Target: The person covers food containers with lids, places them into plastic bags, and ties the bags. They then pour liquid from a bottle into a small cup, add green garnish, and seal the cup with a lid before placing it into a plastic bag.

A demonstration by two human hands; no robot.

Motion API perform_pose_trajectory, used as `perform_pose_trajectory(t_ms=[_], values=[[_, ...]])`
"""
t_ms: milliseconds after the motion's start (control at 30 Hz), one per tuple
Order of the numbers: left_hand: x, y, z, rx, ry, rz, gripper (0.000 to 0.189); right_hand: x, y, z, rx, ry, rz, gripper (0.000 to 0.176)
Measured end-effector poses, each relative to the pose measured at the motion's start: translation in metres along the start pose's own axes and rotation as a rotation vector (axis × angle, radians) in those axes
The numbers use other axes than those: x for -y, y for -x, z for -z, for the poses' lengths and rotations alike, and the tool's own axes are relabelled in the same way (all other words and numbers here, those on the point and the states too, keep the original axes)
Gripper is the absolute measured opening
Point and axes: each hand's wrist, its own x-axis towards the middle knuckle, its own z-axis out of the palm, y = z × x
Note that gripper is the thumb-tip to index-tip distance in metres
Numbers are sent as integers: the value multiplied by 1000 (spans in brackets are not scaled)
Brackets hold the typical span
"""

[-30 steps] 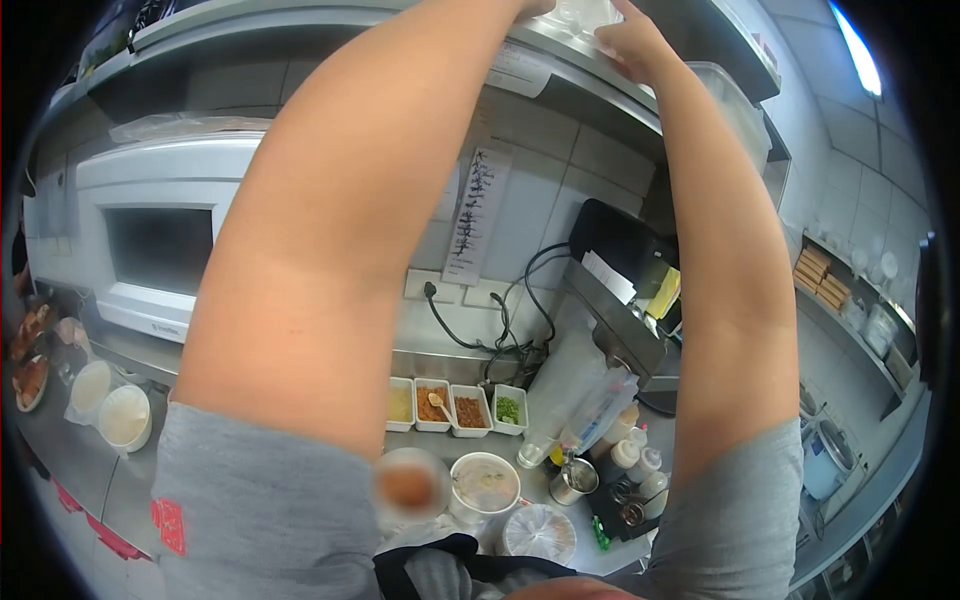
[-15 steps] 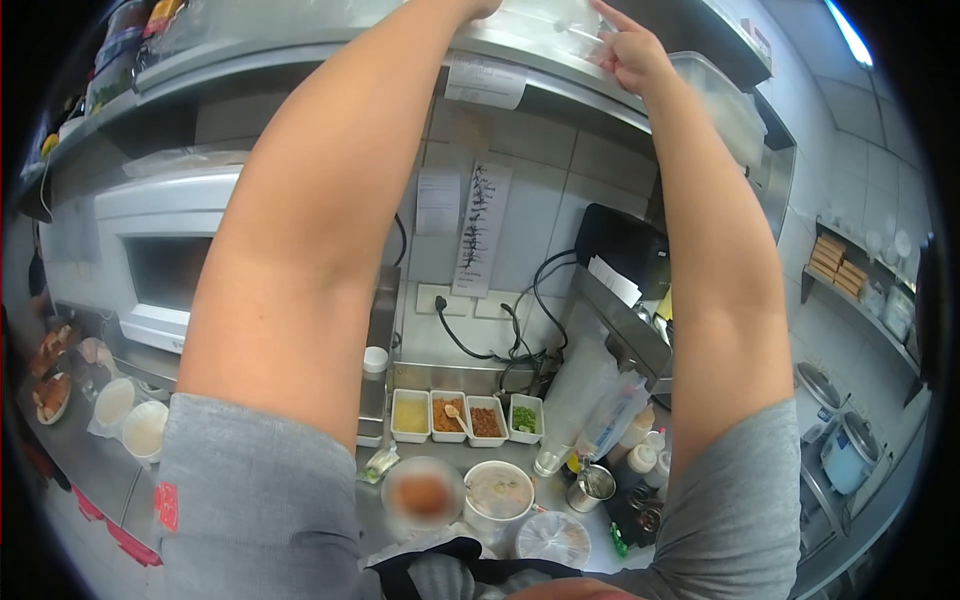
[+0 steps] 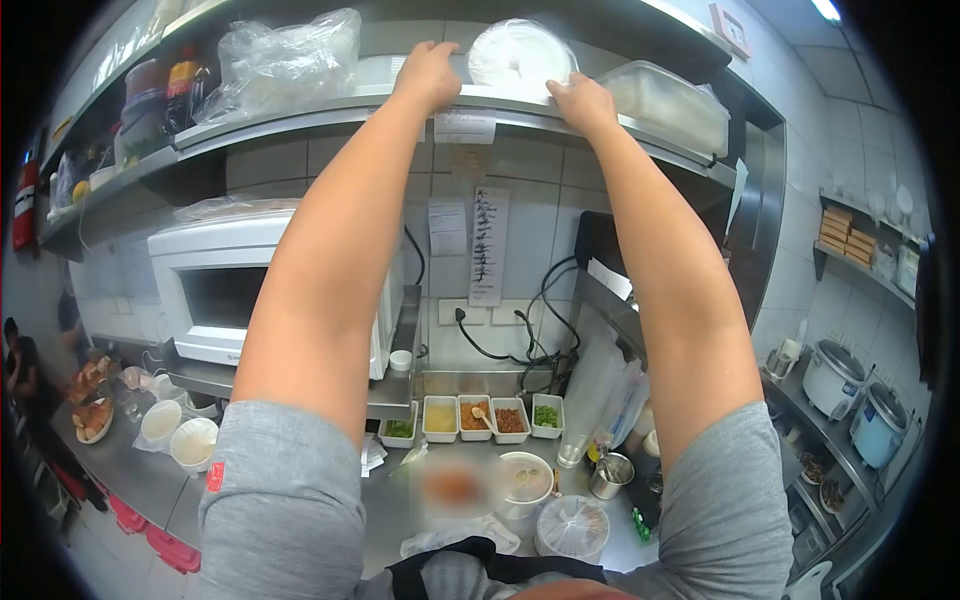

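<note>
Both my arms are raised to the steel shelf (image 3: 330, 112) above the counter. A round stack of white plastic lids (image 3: 505, 55) in clear wrap stands there between my hands. My right hand (image 3: 585, 102) grips the wrapped stack at its lower right edge, thumb in front, other fingers partly hidden. My left hand (image 3: 428, 78) is left of the stack with a gap between, its fingers extended and apart, holding nothing visible. Just behind it is a white container (image 3: 382, 70). A translucent plastic bin (image 3: 665, 108) stands right of my right hand.
A bulky clear plastic bag (image 3: 285, 65) and bottles share the shelf. Below stands a white microwave (image 3: 225, 270). On the counter are small trays of toppings (image 3: 440, 418), a soup bowl (image 3: 525, 480), a plastic-covered bowl (image 3: 573, 528) and a metal cup (image 3: 611, 474). Rice cookers (image 3: 835, 372) stand at right.
The view has tilted up, bringing the shelf and both hands into sight. The left hand, mostly cut off before, now shows with fingers apart. The wrapped lids now show whole between the hands.
</note>
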Motion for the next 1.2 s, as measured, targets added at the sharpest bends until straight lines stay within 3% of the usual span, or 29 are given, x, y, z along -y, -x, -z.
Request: perform_pose_trajectory(t_ms=[133,233,367,500,567,767,833,867,933,1000,1033,1100,1167,1200], values=[[13,38,22,-49,-41,-211,45,-19,9,16,49,-4,115,36],[15,88,52,-26,-46,-397,39,-35,18,19,-64,-234,64,26],[0,189,120,182,52,-479,43,-37,27,47,-108,-297,-105,22],[-16,306,194,380,94,-351,45,-47,16,56,-282,-251,-108,20],[-14,363,223,418,124,-198,42,-42,15,61,-346,-278,-82,19],[9,504,299,213,55,646,37,-18,-11,61,-414,-537,34,15],[13,534,306,282,-3,636,34,0,-4,69,-465,-793,101,13],[13,545,307,321,-31,634,33,11,6,69,-679,-670,321,42],[6,555,299,445,-9,567,30,46,73,99,-470,-741,370,44],[1,565,287,514,44,560,25,61,144,108,-523,-600,495,11],[4,576,282,502,59,552,24,60,177,107,-513,-565,546,11],[15,598,267,471,85,529,21,56,245,102,-374,-775,674,11],[18,611,254,517,78,607,18,49,316,94,-115,-722,745,13],[24,622,247,510,124,598,17,47,345,86,14,-723,685,15]])
